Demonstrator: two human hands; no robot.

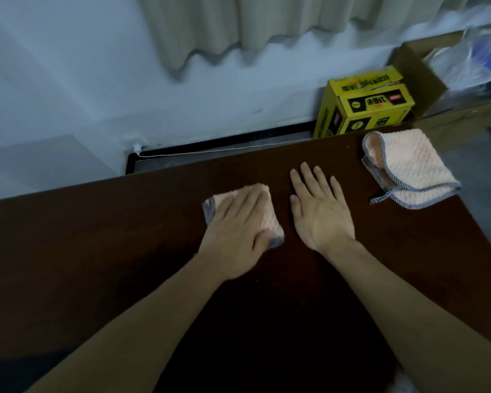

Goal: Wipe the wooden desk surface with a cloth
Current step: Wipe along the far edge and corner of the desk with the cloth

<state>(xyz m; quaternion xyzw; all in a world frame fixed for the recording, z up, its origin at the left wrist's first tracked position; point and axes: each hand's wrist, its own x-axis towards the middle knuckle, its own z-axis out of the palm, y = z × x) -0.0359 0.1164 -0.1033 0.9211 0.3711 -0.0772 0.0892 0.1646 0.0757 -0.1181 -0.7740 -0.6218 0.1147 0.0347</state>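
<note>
**Desk wipe: left hand on folded cloth, right hand flat on bare wood**

Containers. A yellow box (363, 104) with black print stands on the floor past the desk's far edge, upper right of centre; its top flap is raised, and its contents cannot be seen. Just to its right, at the upper right corner of the frame, a brown cardboard box (425, 80) stands open and holds crumpled clear plastic (462, 63) and something blue, too blurred to identify.

Hands. The left hand (236, 234), at mid-frame, lies palm down on a small folded cloth (272, 225), fingers straight and together, pressing it onto the desk (97, 251); nothing is curled around it. The right hand (321, 211), just to the right and apart from the cloth, lies palm down on bare wood with fingers straight and slightly spread, holding nothing. Both forearms run up from the lower edge of the frame.

Task items. The cloth under the left hand is peach, nubby in texture, with grey trim showing at its left and lower right corners. The desk is dark brown wood and fills the lower half of the frame. A second peach cloth (411, 168) with grey trim and a hanging loop lies loosely folded near the desk's right edge, well apart from both hands.

Other. A pale curtain (238, 26) hangs across the top of the frame, and a white cable (224, 151) runs along the floor behind the desk.
</note>
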